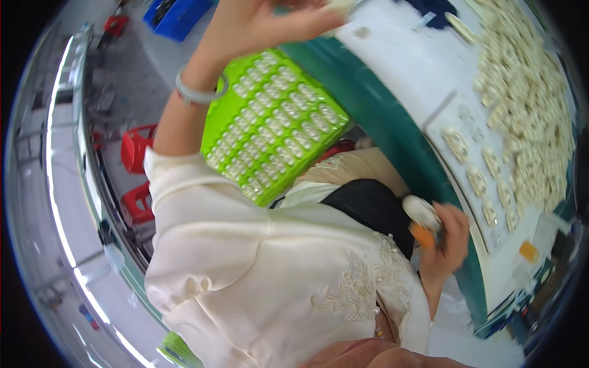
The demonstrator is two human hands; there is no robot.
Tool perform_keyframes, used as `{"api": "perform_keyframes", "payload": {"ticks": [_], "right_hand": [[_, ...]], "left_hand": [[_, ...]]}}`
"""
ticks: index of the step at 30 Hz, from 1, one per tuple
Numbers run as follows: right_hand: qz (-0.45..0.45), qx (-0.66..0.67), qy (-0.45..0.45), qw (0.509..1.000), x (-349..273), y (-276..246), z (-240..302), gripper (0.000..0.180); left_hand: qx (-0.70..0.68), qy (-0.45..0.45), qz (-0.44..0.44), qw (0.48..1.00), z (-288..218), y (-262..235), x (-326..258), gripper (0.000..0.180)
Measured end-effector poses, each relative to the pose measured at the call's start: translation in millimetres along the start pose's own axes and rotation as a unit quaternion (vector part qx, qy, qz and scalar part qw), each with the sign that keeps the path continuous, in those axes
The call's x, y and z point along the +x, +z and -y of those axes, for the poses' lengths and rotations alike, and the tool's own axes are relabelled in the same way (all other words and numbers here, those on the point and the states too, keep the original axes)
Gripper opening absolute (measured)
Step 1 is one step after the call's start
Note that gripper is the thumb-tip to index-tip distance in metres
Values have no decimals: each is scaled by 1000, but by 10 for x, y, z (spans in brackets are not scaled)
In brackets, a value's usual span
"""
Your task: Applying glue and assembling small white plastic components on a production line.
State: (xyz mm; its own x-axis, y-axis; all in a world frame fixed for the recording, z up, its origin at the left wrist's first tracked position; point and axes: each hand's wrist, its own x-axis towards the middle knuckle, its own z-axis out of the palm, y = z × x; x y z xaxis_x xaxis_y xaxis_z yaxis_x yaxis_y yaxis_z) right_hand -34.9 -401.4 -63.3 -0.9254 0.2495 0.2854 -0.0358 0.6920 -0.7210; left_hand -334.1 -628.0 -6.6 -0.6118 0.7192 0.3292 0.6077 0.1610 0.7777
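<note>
My left hand [291,19], wearing a pale bangle [197,96] at the wrist, reaches over the table's far edge. The top of the picture cuts it off. A pale cream piece [339,6] shows at its fingertips, closed and blurred. Lower right, my right hand [449,240] curls around a white rounded oval plastic piece [421,212] beside the table edge. Against that piece shows something orange [422,235]; whether it is a finger cover or a tool, I cannot tell.
A bright green tray [215,138] holds rows of white oval pieces left of the table [392,58]. Cream pieces [527,116] are heaped at right, beside a white board [445,122] with several more. Red stools [136,150] and a blue bin [178,21] stand behind.
</note>
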Motion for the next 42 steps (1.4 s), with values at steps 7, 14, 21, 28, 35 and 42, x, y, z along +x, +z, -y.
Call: {"api": "perform_keyframes", "payload": {"ticks": [7,14,21,28,35,42], "right_hand": [[286,98,-8,953,915,1874,-7,26],[319,0,-148,936,1345,3629,491,40],[332,-174,-149,915,1283,4507,833,46],[359,-192,-160,899,1378,4182,857,52],[380,13,-55,923,1237,3017,384,11],[230,-1,216,949,443,1065,-198,12]], "left_hand": [[-159,-355,-397,831,474,-287,-2867,29],[-176,-430,-548,695,471,157,-4266,25],[-76,-491,-594,633,719,206,-4487,25],[291,-554,-471,622,1180,112,-4190,32],[357,-607,-389,594,1619,-16,-4125,43],[438,-565,-305,629,1643,-183,-4415,49]]}}
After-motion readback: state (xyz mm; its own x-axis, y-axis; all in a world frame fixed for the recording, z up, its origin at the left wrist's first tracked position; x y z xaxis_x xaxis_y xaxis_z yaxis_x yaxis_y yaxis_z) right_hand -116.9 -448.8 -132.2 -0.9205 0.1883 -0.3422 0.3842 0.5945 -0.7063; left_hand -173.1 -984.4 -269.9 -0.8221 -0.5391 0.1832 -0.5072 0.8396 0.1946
